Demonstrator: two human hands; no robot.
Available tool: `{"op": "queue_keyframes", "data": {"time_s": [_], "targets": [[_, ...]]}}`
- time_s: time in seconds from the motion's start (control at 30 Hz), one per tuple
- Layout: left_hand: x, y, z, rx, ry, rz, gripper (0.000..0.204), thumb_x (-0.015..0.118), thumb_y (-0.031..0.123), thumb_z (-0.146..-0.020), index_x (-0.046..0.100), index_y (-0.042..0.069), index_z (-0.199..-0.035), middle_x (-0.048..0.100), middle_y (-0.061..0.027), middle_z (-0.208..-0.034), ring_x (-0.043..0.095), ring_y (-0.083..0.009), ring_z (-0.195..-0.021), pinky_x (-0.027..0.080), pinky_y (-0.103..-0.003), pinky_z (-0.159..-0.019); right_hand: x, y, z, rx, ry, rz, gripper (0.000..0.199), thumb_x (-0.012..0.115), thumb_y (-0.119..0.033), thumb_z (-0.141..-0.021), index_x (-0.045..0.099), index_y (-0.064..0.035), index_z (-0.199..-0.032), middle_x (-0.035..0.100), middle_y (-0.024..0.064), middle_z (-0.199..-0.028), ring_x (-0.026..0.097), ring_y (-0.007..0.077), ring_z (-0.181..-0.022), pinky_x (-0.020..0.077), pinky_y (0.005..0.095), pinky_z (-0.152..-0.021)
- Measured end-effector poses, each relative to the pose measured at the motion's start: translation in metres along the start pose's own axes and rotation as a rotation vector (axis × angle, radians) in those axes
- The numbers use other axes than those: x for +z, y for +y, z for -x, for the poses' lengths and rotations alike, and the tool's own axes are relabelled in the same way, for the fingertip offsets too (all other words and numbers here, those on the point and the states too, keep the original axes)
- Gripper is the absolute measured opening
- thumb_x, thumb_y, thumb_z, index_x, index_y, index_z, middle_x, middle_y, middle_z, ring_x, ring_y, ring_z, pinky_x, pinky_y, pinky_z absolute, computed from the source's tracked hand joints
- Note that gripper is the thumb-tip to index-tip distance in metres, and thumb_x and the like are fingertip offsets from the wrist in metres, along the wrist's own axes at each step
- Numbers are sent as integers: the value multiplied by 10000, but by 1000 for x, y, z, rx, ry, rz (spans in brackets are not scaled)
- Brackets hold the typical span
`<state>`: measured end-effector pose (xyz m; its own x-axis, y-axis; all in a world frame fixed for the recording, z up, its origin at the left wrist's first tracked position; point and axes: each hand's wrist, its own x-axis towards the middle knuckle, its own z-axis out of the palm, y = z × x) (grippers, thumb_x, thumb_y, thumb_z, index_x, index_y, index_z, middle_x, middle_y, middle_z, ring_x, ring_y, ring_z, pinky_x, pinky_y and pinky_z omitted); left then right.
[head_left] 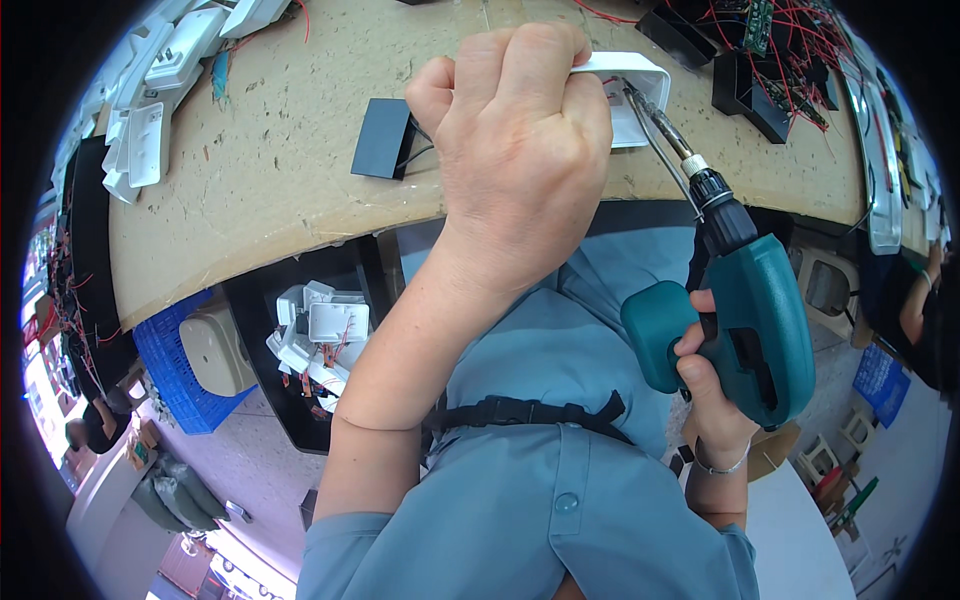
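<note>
My left hand (525, 150) is closed at the near side of the workbench, gripping the left end of a white plastic housing (632, 66); its fingertips are hidden behind the hand. With my right hand (715, 395), I hold a teal soldering gun (775, 310), fingers wrapped round its handle near the trigger. The gun's metal tip and thin feed tube (665, 150) point up and left into the housing's open side, near a bit of red wire. Whether the tip touches anything inside I cannot make out. Left of my left hand lies a black box (378, 138) with a black cable.
White plastic housings (150, 140) are piled at the bench's left. Circuit boards, red wires and black cases (750, 100) crowd the right. Below the bench's edge, a black bin (290, 400) holds white parts beside a stool (215, 350) and blue crate (180, 370).
</note>
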<state>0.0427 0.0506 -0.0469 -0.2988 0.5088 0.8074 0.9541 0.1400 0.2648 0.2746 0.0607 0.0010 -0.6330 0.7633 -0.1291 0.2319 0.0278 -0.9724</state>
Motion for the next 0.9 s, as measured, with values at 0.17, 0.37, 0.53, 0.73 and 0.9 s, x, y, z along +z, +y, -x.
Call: {"op": "queue_keyframes", "data": {"time_s": [0.17,0.37,0.53,0.73,0.9], "targets": [[0,0,1,3,5,-1,27,593,45,-645,571,47,-659,541,-2,-912,495,-175,-865,268,-361,-766,5,-4,-2,42,36,-18,516,724,-96,-758,487,18,-1202,582,123,-1020,563,133,-773,479,271,-697],[-1,0,0,9,-2,-3,33,591,46,-632,565,44,-652,541,-3,-910,491,-175,-863,266,-360,-762,6,-4,-3,68,48,-21,477,737,-117,-754,513,23,-1151,578,108,-988,555,131,-766,476,268,-688],[3,-2,1,28,45,-5,39,586,59,-617,558,45,-641,538,-6,-910,491,-175,-863,266,-362,-753,6,-6,-2,71,53,-10,489,737,-117,-754,510,21,-1164,580,105,-976,557,131,-768,478,269,-688],[1,-1,1,18,24,-10,40,577,51,-610,566,48,-648,531,-4,-907,487,-175,-868,265,-365,-753,2,-3,6,115,41,-3,642,742,-107,-740,433,3,-1292,572,179,-1160,577,134,-804,476,278,-764],[-21,11,-15,52,-138,-124,68,620,63,-635,568,37,-668,547,-49,-917,499,-211,-840,299,-361,-744,-6,1,17,98,-36,76,695,752,-108,-727,406,3,-1319,536,211,-1234,585,132,-803,468,282,-799]]}}
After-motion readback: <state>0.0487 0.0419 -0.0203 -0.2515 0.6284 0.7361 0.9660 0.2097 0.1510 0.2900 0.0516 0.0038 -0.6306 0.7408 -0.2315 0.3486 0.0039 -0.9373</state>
